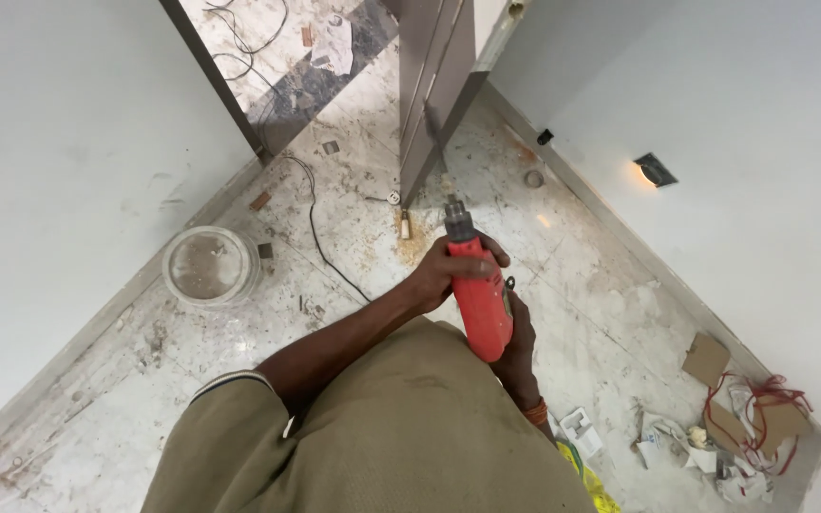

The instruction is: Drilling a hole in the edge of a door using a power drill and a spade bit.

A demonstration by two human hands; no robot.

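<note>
I hold a red power drill [480,296] with both hands. My left hand [447,269] wraps around the front of its body, just behind the grey chuck [457,220]. My right hand [521,344] grips the rear of the drill from below, partly hidden by it. The drill bit [439,152] points up at the edge of a brown door [437,85] that stands open ahead of me. Sawdust [417,245] lies on the floor below the door's edge.
A round clear plastic container [209,265] sits by the left wall. A black cable [320,237] runs across the marble floor. Cardboard scraps, red wire and paper litter [734,427] fill the right corner. White walls close in on both sides.
</note>
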